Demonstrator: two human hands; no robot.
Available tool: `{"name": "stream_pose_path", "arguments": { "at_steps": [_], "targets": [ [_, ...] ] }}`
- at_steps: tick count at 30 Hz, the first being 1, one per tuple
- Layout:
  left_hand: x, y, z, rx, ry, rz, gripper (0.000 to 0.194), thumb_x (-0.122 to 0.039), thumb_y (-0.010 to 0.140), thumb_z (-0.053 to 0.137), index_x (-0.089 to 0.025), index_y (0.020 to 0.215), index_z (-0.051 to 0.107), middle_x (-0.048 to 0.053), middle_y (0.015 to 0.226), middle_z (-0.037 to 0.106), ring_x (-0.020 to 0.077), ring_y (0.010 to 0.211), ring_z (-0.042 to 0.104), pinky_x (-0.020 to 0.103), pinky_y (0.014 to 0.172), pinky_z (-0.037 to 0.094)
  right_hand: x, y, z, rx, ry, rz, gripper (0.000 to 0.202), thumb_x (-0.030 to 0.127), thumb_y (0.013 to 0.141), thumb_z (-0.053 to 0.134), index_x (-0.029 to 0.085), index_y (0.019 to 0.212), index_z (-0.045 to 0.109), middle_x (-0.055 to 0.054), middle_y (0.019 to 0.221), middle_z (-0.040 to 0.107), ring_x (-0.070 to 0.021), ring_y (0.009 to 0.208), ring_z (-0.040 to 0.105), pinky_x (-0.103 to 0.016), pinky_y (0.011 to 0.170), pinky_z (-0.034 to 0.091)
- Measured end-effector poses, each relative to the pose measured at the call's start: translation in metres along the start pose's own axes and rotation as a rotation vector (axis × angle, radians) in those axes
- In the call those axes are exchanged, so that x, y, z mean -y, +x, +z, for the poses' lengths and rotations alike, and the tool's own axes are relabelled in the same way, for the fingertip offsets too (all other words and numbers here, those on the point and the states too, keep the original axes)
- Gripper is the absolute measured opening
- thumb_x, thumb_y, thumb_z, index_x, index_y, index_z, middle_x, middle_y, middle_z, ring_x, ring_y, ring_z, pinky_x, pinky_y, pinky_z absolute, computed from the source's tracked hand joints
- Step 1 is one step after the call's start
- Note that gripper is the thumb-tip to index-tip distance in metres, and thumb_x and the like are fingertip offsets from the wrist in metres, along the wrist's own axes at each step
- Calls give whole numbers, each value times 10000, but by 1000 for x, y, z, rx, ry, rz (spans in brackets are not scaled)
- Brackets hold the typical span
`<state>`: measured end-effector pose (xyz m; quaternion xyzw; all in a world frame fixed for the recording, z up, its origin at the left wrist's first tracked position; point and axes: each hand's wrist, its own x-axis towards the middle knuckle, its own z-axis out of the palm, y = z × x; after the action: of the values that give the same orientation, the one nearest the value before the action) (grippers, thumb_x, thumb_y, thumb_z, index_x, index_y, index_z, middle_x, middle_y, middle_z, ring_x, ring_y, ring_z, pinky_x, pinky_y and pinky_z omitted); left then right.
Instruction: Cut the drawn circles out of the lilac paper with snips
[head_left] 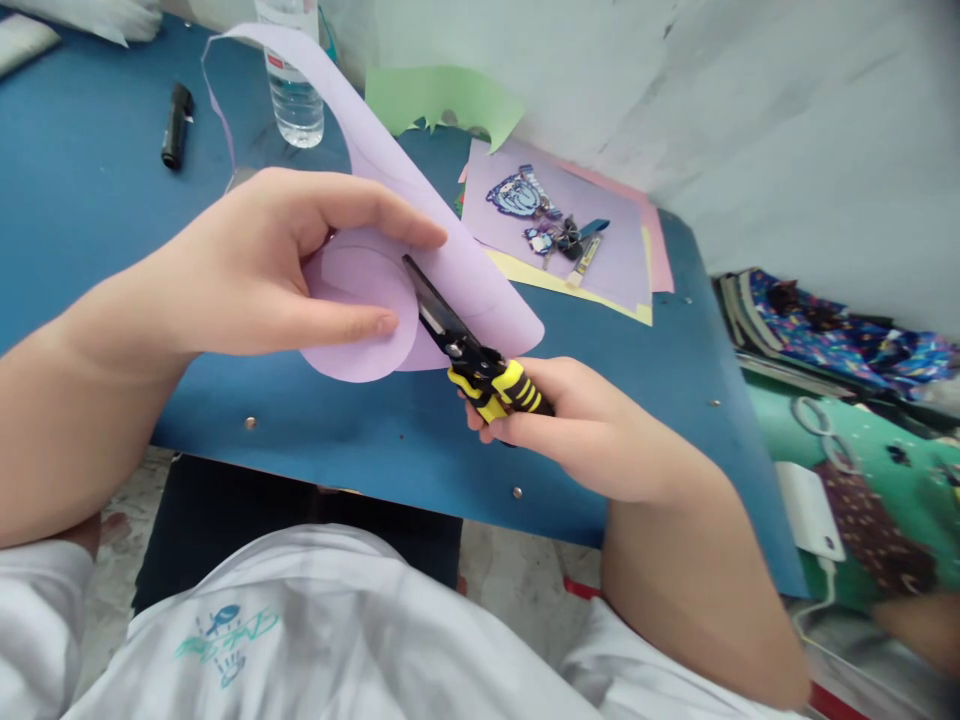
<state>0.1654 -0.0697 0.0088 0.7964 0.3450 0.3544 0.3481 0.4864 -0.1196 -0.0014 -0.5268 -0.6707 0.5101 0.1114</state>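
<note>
My left hand [255, 265] grips a purple sheet of paper [442, 250], its thumb pressed on a rounded, partly cut piece and its fingers behind and over the sheet. The paper curls upward, and a thin cut strip loops off at its far left. In my right hand [592, 420] are black-and-yellow scissors [469, 355], fingers wrapped round the handles. Their dark blades point up and left, lying at the edge of the rounded piece. Faint curved pencil lines show on the paper. How far the blades are parted is hard to make out.
A water bottle [296, 100] and a black marker [177, 127] are at the back left of the blue table [315, 410]. Green paper scrap [442, 100] leans by the wall. Keychains [525, 195] lie on stacked coloured sheets [615, 215]. At right, a green table [795, 450] holds a white charger [808, 510].
</note>
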Motion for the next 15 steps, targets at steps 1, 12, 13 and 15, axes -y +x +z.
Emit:
{"name": "stream_pose_path", "arguments": {
  "at_steps": [1,12,13,15],
  "targets": [
    [2,0,0,-11,6,9,595,-361,850,943,-278,1434,863,46,1243,879,363,1152,825,493,1068,698,1,-1,-1,7,-1,19,179,375,800,725,228,885,781,-32,878,820,-272,820,735,-392,682,532],
    [11,-3,4,-48,-29,46,789,-333,810,1000,-236,1563,787,82,1414,842,382,1286,817,483,1117,704,13,-5,-4,97,119,140,197,371,786,777,224,918,785,-39,914,828,-246,860,758,-344,724,619],
    [11,-3,4,-36,-32,45,789,-327,808,1000,-236,1562,789,82,1405,847,380,1274,822,465,1067,721,13,-4,-3,108,136,148,189,363,783,783,226,913,778,-36,910,821,-243,848,755,-342,709,619],
    [11,-2,5,-13,-75,39,776,-293,806,998,-234,1552,796,73,1388,856,356,1271,829,430,1038,735,14,-4,-2,125,156,157,184,360,776,795,223,897,770,-33,896,805,-234,817,745,-336,681,611]
  ]
}}
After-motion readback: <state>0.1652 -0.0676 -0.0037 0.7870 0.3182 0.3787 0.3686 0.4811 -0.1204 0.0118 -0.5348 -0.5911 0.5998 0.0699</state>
